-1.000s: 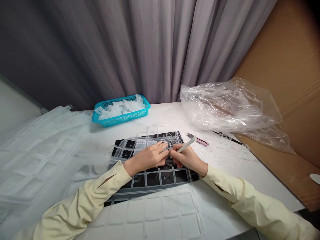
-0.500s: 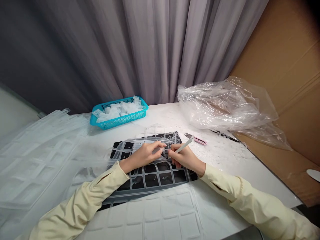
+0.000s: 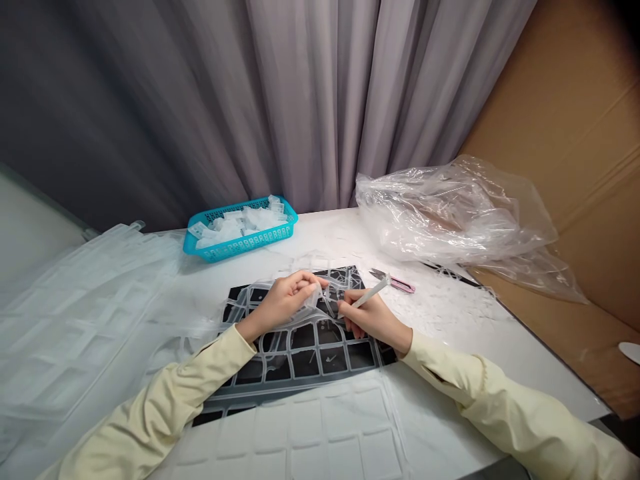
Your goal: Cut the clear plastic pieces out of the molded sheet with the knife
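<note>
My right hand is closed around a slim white pen-like tool, its tip low over the sheet and too small to make out. Close by on the left, my left hand pinches a small clear plastic piece between thumb and fingers. Both hands are above a translucent sheet of square frames, which lies on a black board. Several of the sheet's squares show the black through them. Part of the board is hidden under my hands and the plastic.
A blue basket of small clear pieces stands at the back. Pink-handled thread snips lie right of the board. Translucent sheets are piled at left, and a crumpled clear bag lies back right. Another sheet covers the front.
My left hand has lifted a little and drawn left, with the clear piece now showing in its fingers. My right hand stays nearly where it was, still holding the white tool.
</note>
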A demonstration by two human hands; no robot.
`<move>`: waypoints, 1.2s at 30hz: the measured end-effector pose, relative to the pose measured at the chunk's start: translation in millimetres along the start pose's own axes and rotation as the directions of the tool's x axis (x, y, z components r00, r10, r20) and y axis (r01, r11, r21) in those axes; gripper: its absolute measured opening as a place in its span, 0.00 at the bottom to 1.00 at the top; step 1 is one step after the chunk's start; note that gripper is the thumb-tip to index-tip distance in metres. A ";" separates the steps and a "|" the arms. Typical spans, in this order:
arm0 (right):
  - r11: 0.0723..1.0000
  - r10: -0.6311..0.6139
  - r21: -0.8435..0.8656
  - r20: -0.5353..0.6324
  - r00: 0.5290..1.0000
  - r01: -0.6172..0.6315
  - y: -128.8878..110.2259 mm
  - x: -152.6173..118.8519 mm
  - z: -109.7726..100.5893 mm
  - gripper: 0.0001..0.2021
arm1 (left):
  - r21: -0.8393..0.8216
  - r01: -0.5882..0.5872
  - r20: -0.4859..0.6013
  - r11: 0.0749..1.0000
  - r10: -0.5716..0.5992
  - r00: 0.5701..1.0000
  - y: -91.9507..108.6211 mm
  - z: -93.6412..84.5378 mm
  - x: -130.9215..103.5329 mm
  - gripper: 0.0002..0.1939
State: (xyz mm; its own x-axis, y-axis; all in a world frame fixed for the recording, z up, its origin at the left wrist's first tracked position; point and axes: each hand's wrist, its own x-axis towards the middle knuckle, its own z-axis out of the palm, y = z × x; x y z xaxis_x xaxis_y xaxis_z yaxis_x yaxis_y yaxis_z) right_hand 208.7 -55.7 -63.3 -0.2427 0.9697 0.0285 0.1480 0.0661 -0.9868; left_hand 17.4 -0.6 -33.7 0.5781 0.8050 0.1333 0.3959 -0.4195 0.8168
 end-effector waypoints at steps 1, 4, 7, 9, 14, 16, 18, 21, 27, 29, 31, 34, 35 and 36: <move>1.000 -0.003 -0.002 -0.002 1.000 0.003 0.7 0.2 0.0 0.13 | -0.018 0.002 -0.007 1.000 -0.003 1.000 -0.6 -0.2 0.6 0.13; 1.000 -0.015 -0.010 -0.008 1.000 0.015 3.2 1.4 0.7 0.13 | -0.040 0.001 -0.016 0.999 -0.001 1.000 -1.1 -0.5 2.1 0.13; 0.999 -0.040 -0.022 -0.018 0.999 0.040 2.6 1.1 1.5 0.15 | -0.011 -0.015 0.033 1.000 0.015 0.999 0.1 0.5 2.5 0.15; 0.997 -0.069 -0.032 -0.031 0.997 0.068 -1.2 -1.4 0.2 0.15 | 0.029 -0.037 0.088 0.999 0.034 0.995 1.3 2.2 2.3 0.15; 0.874 -0.369 -0.360 -0.050 0.928 0.327 -9.2 -8.6 -11.9 0.18 | 0.166 -0.124 0.204 0.978 0.089 0.975 5.5 4.9 -2.5 0.22; 0.734 -0.484 -0.519 0.054 0.873 0.438 -6.6 -7.1 -15.5 0.17 | 0.284 -0.151 0.186 0.947 0.100 0.977 9.9 5.5 -9.9 0.29; 0.661 -0.508 -0.561 0.155 0.848 0.498 -1.9 -2.8 -15.6 0.12 | 0.500 -0.217 0.116 0.839 0.183 0.976 15.6 8.1 -22.4 0.24; 0.471 -0.551 -0.629 0.337 0.763 0.618 4.0 4.9 -10.2 0.04 | 0.739 -0.393 0.109 0.547 0.479 0.871 20.0 18.7 -46.0 0.11; 0.030 -0.560 -0.726 0.557 0.613 0.687 0.5 13.2 2.6 0.08 | 0.642 -0.667 0.335 0.379 0.644 0.688 5.3 40.4 -66.2 0.15; -0.031 -0.570 -0.714 0.587 0.574 0.699 -2.2 14.0 5.0 0.10 | 0.590 -0.650 0.352 0.479 0.572 0.741 1.8 40.4 -64.1 0.20; -0.055 -0.583 -0.692 0.608 0.539 0.720 -3.5 14.6 6.1 0.11 | 0.541 -0.613 0.383 0.576 0.480 0.789 1.1 38.1 -62.1 0.23; -0.071 -0.593 -0.666 0.627 0.506 0.742 -1.7 16.0 5.3 0.11 | 0.470 -0.587 0.431 0.660 0.408 0.805 1.8 34.5 -62.2 0.25; -0.083 -0.593 -0.664 0.632 0.498 0.743 -0.3 16.9 4.6 0.11 | 0.451 -0.583 0.443 0.676 0.398 0.804 1.7 33.8 -62.7 0.26; -0.103 -0.594 -0.663 0.639 0.489 0.742 1.2 18.0 3.9 0.11 | 0.436 -0.579 0.448 0.689 0.392 0.803 1.4 33.4 -63.4 0.27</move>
State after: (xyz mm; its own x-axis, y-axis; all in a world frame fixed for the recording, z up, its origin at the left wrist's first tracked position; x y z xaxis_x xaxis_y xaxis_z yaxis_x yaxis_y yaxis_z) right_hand 200.7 -39.1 -64.6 -0.8190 0.2843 0.4984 0.4404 0.8683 0.2283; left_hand 5.1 -66.2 -59.7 0.9395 0.2941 0.1757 0.2486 -0.9382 0.2410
